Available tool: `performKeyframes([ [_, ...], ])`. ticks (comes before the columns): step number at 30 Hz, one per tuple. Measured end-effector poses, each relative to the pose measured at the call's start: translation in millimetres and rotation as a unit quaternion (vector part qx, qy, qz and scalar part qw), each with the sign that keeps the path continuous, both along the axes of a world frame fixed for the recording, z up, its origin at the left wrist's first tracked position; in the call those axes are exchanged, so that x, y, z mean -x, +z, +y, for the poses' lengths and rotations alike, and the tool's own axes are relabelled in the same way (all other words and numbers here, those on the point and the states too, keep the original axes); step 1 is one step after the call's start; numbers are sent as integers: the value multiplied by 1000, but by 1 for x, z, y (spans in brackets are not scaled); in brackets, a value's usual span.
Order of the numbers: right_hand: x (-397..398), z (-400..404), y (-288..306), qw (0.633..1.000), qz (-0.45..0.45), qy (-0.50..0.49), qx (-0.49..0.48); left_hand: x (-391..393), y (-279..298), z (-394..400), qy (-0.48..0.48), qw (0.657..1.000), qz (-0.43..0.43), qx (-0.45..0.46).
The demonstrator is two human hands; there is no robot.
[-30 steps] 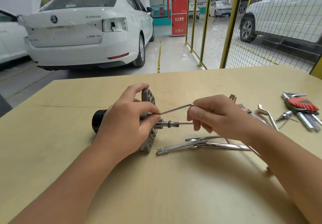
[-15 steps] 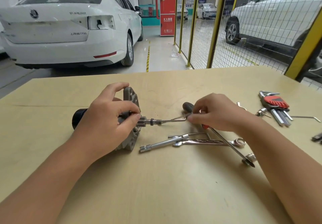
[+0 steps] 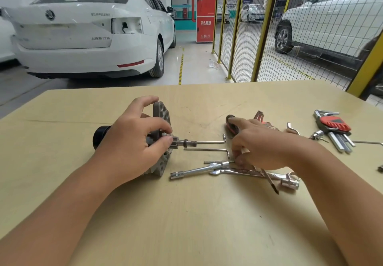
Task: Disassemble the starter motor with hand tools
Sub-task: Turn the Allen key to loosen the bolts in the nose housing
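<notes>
Left hand (image 3: 132, 141) grips the starter motor (image 3: 160, 141); right hand (image 3: 261, 147) pinches a screwdriver (image 3: 267, 175) among tools.

Left hand (image 3: 132, 141): fingers curled, gripping the motor (image 3: 160, 116), thumb on top, forearm stretched forward.
Right hand (image 3: 261, 145): palm down, fingertips (image 3: 238, 159) pinching a thin tool, forearm angled in from the right.

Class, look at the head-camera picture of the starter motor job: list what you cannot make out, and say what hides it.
- Starter motor body: head view, mostly covered by the left hand.
- What the right hand pinches: head view, hidden under its fingertips.
- Screwdriver shaft: head view, partly under the right hand.
- Small dark item: cut off by right edge.
</notes>
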State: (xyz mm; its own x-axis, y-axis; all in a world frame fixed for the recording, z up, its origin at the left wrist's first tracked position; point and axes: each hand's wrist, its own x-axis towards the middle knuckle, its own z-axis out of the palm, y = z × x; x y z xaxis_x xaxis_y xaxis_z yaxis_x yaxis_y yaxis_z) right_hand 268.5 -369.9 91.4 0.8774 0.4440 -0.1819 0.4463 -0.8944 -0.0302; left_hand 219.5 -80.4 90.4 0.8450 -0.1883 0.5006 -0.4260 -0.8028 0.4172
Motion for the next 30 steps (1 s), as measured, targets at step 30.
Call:
performKeyframes([
  [30,24,55,-14,876,-41,-1,-481,-10,6,26,55,995,39,80],
])
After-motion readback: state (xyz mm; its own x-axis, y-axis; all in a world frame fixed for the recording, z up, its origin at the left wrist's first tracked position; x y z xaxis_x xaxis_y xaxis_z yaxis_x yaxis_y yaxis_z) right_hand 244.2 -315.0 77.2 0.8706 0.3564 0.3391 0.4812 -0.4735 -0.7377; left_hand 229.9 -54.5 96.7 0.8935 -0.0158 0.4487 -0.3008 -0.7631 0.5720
